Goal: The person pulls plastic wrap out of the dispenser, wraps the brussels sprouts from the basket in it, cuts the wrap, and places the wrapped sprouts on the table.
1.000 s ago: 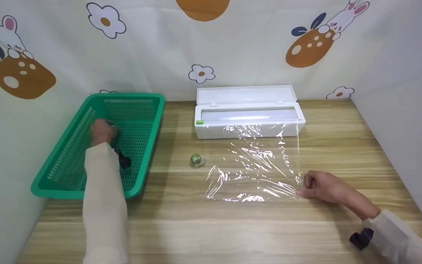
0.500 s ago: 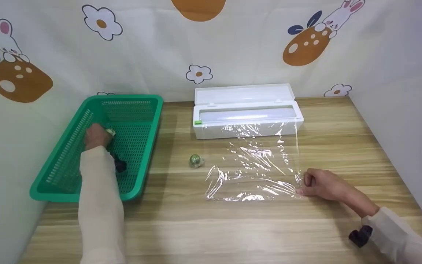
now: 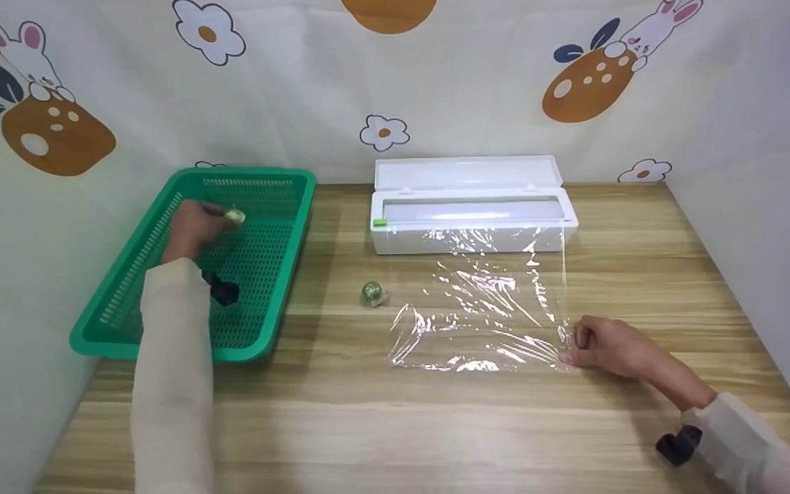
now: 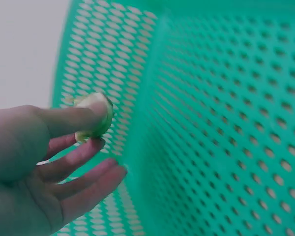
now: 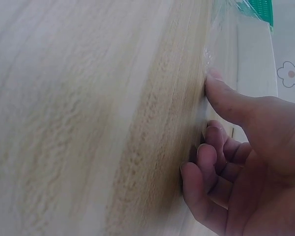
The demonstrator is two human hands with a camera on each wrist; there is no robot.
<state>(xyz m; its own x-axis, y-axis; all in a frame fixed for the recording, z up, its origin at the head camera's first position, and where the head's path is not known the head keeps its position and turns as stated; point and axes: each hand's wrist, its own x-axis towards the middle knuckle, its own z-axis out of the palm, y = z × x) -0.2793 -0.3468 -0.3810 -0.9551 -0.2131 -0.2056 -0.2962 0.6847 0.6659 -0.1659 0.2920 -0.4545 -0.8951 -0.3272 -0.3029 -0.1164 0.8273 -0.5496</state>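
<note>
My left hand [image 3: 196, 223] is inside the green plastic basket [image 3: 261, 336]. Between thumb and fingers it pinches a small, roundish, pale green and white piece [image 4: 105, 118], whose kind I cannot make out. My right hand [image 3: 611, 346] holds the near right corner of the cling film [image 3: 484, 315], its thumb on the film and its other fingers curled by the table. The clear sheet runs out from a white cling film box [image 3: 470, 240] with a raised lid. Left of the film lies a small green ball [image 3: 372, 293], seemingly wrapped in clear film.
A green slider [image 3: 379, 222] sits at the left end of the box's front edge. Behind the wooden table [image 3: 422, 432] hangs a white patterned curtain [image 3: 285, 103], which also covers both sides. The basket's raised rim surrounds the left hand.
My left hand has lifted the pale green piece from low in the basket and moved it toward the back. The right hand stays at the film's corner. The head view has shifted slightly.
</note>
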